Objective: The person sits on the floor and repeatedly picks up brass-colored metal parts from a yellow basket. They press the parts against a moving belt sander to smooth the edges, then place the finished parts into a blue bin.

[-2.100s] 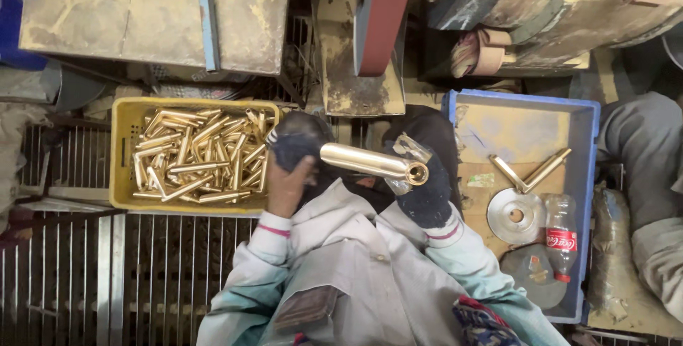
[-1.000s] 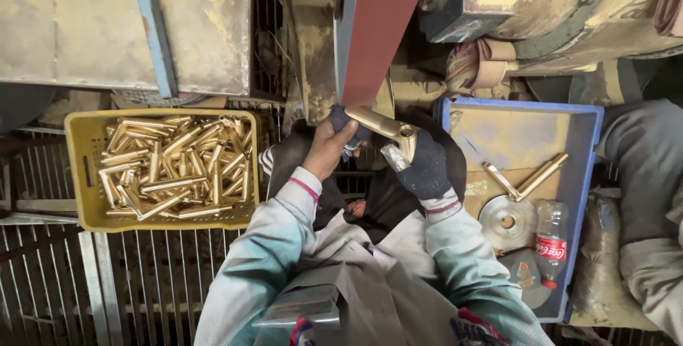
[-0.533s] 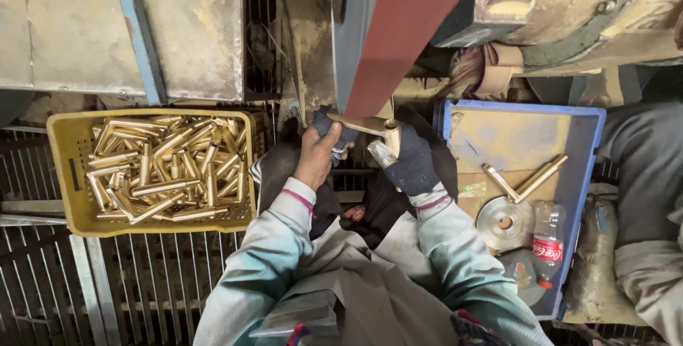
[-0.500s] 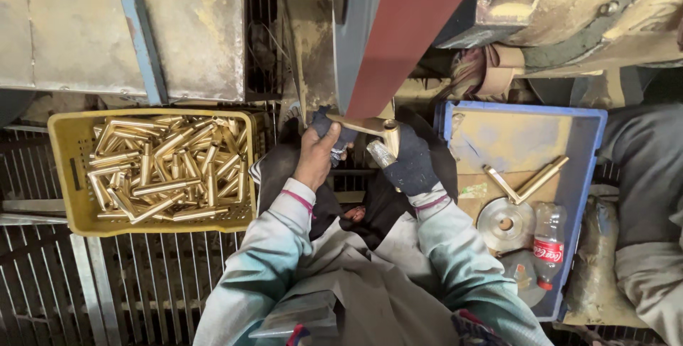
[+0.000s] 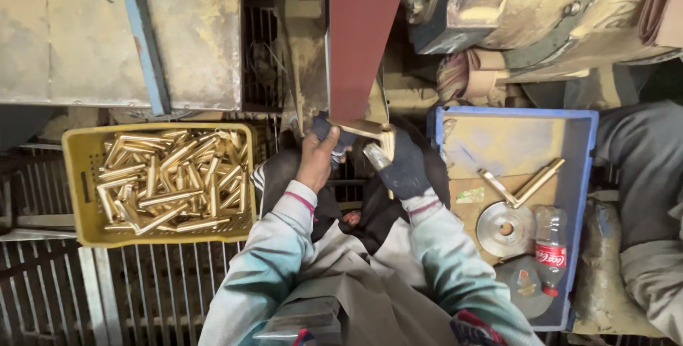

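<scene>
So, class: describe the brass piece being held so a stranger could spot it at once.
Find the reddish-brown sanding belt running down the middle. At its lower end, the left hand and gloved right hand press one brass tube against it. Unlike the brass tubes heaped in the yellow crate, it is alone and held.

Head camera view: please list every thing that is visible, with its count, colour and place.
sanding belt: one, dark red, top centre, running down to the hands
brass piece: one, gold, at the belt's lower end, held by both hands
yellow crate: one, yellow, left, on the metal grating
brass tubes: many, gold, piled inside the yellow crate
blue tray: one, blue, right
brass parts: two, gold, crossed in the blue tray
metal disc: one, silver, in the blue tray
plastic bottle: one, clear with red label, lying in the blue tray
another person's leg: grey, far right
left hand: bare, grip on the piece's left end
right hand: dark glove, grip on the piece's right end
</scene>
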The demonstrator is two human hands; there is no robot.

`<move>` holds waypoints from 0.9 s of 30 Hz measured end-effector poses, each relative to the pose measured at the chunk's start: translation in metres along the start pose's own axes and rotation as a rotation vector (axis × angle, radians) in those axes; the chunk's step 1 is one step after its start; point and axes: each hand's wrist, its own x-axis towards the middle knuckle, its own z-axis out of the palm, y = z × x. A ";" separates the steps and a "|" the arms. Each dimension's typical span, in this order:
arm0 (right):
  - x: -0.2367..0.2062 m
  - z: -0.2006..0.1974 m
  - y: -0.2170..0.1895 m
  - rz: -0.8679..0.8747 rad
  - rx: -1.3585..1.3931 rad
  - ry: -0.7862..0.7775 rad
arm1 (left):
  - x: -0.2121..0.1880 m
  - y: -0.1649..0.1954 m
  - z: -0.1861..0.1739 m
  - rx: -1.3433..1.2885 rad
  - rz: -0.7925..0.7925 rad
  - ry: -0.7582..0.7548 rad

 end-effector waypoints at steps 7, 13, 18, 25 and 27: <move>-0.003 0.001 -0.004 0.117 0.017 0.037 | 0.003 -0.006 0.001 -0.004 -0.025 -0.021; 0.020 0.033 -0.009 0.233 0.033 -0.089 | 0.003 0.011 -0.025 -0.018 -0.023 0.085; 0.022 0.033 -0.011 0.207 0.105 -0.099 | 0.002 0.017 -0.024 0.007 -0.017 0.099; -0.009 -0.003 -0.016 0.483 0.267 0.082 | 0.003 -0.006 0.017 0.037 0.025 -0.039; -0.008 0.000 -0.016 0.403 0.186 0.101 | 0.004 -0.007 0.015 0.029 -0.007 -0.042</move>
